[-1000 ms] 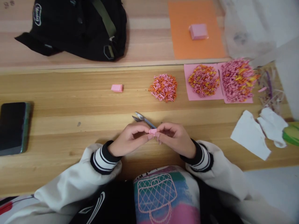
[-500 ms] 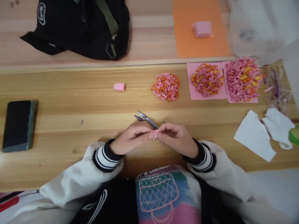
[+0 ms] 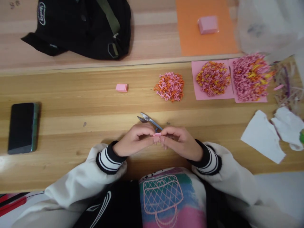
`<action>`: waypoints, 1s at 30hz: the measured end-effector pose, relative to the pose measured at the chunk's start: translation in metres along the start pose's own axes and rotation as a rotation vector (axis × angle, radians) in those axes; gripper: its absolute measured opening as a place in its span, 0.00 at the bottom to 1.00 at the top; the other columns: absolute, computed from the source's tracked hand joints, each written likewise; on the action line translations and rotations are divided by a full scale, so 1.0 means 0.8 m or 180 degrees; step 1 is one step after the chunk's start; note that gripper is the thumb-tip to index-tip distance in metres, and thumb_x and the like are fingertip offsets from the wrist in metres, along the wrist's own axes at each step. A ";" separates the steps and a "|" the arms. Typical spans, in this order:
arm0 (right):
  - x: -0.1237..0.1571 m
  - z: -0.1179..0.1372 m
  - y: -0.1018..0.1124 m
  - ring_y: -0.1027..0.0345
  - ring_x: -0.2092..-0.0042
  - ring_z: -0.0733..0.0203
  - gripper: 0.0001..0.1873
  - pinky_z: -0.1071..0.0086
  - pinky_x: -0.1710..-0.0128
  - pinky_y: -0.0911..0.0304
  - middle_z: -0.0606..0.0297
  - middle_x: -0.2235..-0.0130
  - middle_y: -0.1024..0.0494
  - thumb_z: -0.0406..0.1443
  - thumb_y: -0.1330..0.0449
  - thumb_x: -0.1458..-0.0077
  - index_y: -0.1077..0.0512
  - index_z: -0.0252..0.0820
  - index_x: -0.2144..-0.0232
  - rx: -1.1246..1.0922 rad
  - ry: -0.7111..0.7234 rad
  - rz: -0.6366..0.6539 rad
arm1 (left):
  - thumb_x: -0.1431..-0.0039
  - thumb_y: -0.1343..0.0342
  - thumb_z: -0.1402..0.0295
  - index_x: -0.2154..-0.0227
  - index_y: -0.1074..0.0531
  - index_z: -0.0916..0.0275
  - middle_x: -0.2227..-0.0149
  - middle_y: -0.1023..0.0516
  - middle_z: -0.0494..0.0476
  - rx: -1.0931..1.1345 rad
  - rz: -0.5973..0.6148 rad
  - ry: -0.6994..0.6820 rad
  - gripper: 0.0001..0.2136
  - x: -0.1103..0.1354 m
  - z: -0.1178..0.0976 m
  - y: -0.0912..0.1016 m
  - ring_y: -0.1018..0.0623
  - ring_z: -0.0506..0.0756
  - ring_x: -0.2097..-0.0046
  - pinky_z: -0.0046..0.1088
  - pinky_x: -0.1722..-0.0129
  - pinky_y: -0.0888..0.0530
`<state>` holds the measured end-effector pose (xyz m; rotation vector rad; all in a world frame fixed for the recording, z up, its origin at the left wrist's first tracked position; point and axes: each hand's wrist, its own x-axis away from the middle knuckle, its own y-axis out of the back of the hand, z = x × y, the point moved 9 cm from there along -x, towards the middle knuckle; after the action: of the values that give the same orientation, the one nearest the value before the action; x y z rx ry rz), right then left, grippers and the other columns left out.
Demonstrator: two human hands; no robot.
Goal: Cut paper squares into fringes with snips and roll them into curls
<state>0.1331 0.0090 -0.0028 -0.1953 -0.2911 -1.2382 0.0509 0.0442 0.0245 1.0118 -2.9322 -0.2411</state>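
A small piece of pink paper (image 3: 157,134) is pinched between the fingertips of both hands, looking like a narrow strip. My left hand (image 3: 135,139) grips its left end, thumb and forefinger together. At the other end, my right hand (image 3: 184,143) holds it the same way. Just beyond the fingertips lies a pair of metal scissors (image 3: 150,119), blades apart, handles partly hidden by the hands. Farther off are a small stack of pink paper slips (image 3: 122,87) and a loose heap of tiny pink and orange rolled paper pieces (image 3: 169,86).
Two pink sheets (image 3: 196,91) bear heaps of pink, orange and yellow pieces. Behind are an orange sheet (image 3: 190,41) with a pink block (image 3: 208,25) and a black bag (image 3: 95,34). A phone (image 3: 22,128) lies left; torn white paper (image 3: 263,136) lies right.
The pink paper between my fingertips shows a narrower face than before, as if turned or folded over. Both hands keep nearly the same place. The camera view has shifted slightly.
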 end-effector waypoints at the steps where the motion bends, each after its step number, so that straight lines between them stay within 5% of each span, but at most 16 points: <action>1: 0.000 0.000 0.000 0.38 0.80 0.70 0.13 0.75 0.79 0.41 0.69 0.81 0.30 0.41 0.43 0.44 0.28 0.38 0.73 0.0008 0.0001 -0.0006 | 0.39 0.46 0.67 0.77 0.27 0.65 0.77 0.28 0.52 0.0033 0.0015 0.0060 0.12 0.000 0.002 0.000 0.30 0.48 0.72 0.25 0.67 0.32; 12: -0.001 0.002 0.000 0.42 0.81 0.71 0.18 0.75 0.81 0.44 0.70 0.82 0.32 0.47 0.42 0.46 0.27 0.38 0.74 -0.0061 0.0036 -0.0022 | 0.39 0.47 0.65 0.75 0.27 0.66 0.76 0.27 0.53 0.0202 -0.0048 0.0262 0.12 0.001 0.008 0.003 0.29 0.49 0.70 0.24 0.68 0.31; 22: 0.002 0.011 0.005 0.39 0.79 0.69 0.15 0.73 0.79 0.44 0.69 0.81 0.31 0.43 0.43 0.45 0.26 0.38 0.73 0.0165 0.0160 -0.0194 | 0.41 0.45 0.65 0.78 0.30 0.66 0.76 0.30 0.51 0.0459 -0.0369 0.0410 0.13 0.003 0.017 0.007 0.31 0.47 0.72 0.22 0.71 0.34; 30: 0.002 0.006 0.006 0.39 0.80 0.69 0.13 0.74 0.79 0.44 0.69 0.81 0.31 0.41 0.43 0.46 0.27 0.37 0.73 0.0182 0.0037 -0.0238 | 0.40 0.47 0.61 0.78 0.29 0.66 0.76 0.29 0.53 0.0575 -0.0221 0.0530 0.16 0.006 0.018 0.006 0.30 0.48 0.71 0.24 0.69 0.33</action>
<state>0.1378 0.0107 0.0025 -0.1288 -0.3258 -1.3027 0.0428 0.0471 0.0108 1.0979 -2.8103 0.1042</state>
